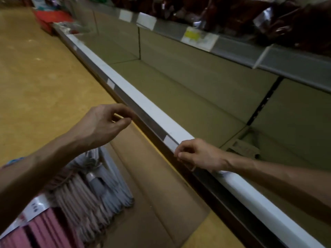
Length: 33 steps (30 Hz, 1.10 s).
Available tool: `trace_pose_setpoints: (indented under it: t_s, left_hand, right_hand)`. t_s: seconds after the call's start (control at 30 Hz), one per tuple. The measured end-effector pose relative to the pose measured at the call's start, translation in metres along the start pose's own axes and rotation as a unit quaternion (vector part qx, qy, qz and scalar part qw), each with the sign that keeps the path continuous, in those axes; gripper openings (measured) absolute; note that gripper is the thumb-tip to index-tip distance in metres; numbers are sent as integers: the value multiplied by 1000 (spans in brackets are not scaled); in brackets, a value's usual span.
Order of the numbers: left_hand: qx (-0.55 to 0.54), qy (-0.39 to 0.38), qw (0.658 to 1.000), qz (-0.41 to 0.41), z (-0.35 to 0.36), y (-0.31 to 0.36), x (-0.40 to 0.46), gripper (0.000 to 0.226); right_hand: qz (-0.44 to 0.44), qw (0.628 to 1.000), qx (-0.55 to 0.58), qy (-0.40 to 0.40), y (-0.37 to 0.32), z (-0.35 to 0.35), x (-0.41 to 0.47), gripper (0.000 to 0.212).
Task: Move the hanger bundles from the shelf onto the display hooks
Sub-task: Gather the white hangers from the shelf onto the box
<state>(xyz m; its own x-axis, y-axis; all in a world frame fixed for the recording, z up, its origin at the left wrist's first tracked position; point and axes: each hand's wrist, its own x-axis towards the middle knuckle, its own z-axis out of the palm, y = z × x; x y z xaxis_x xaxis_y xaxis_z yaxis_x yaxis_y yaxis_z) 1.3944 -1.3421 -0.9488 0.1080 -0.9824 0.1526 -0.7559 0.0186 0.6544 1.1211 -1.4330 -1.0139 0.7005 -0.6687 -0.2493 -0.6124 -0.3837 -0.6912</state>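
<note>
Hanger bundles lie in an open cardboard box [161,187] on the floor at the lower left: a grey bundle [114,187], a beige one [80,203] and a pink one [43,231] with a white label. My left hand [102,124] hovers above the box with loosely curled fingers that hold nothing. Curled against the white front rail [143,102] of the low shelf [179,90] is my right hand [195,155]; a thin tan strand shows under it. No display hooks are in view, and no bundles lie on the shelf.
A scrap of cardboard [245,149] lies on the low shelf by my right wrist. The upper shelf carries dark red packaged goods [232,13] and price tags [198,38]. A red bin [52,17] stands on the yellow floor far left.
</note>
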Motion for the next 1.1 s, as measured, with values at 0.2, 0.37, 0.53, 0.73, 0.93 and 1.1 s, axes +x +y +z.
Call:
trace_pose_setpoints:
  t_s: [0.2,0.37,0.53,0.73,0.93,1.1]
  left_hand:
    - [-21,-54,998,37,60,46,38,19]
    - [-14,-123,991,57,122,77,53,20]
    - [2,-191,978,87,158,93,52,22]
    - [1,-203,976,81,173,94,50,24]
    - [6,-198,977,82,170,95,49,24]
    - [4,-185,980,66,160,85,47,25]
  right_hand:
    - [35,989,-43,139,66,-59,-53,11]
    - [176,957,-146,180,132,-90,-89,27]
    - [281,929,-224,87,164,-96,-111,54]
    - [323,889,-319,64,168,-90,-107,30]
    - [310,905,-268,115,174,-92,-107,30]
    - [237,909,-294,178,161,-83,-102,25]
